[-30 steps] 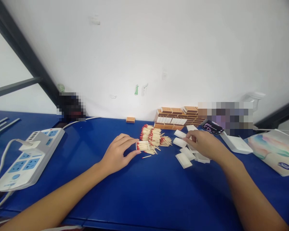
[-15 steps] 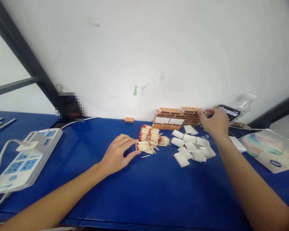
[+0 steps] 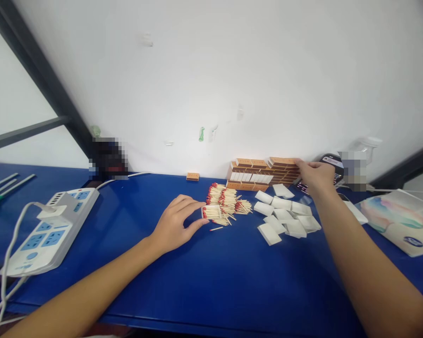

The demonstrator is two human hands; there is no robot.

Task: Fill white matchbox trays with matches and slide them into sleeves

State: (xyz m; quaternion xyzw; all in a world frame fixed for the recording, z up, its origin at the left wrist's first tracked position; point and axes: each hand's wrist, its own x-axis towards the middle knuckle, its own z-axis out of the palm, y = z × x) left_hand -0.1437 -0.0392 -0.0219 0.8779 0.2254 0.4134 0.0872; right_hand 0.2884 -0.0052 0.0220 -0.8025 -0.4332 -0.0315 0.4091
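My left hand (image 3: 178,223) grips a small white matchbox tray (image 3: 211,207) between thumb and fingers. Red-tipped matches lie inside the tray, just in front of a heap of loose matches (image 3: 228,197). Farther right, my right hand (image 3: 315,176) reaches to the end of a stack of orange-brown matchboxes (image 3: 252,180) by the wall. Its fingers are pinched on a matchbox (image 3: 289,161) at the stack's upper right corner; part of the fingers is hidden. Several white inner trays (image 3: 284,216) lie scattered in front of the stack.
A single matchbox (image 3: 192,176) lies near the wall. On the left is a power strip (image 3: 52,230) with white cables. A phone (image 3: 333,164) leans behind my right hand, near a clear bottle (image 3: 370,148). A tissue pack (image 3: 402,220) lies at the right on the blue table (image 3: 197,281).
The view has shifted slightly, so most things appear a little farther right. My right hand stays at the stack's upper right end. My left hand still holds the filled tray.
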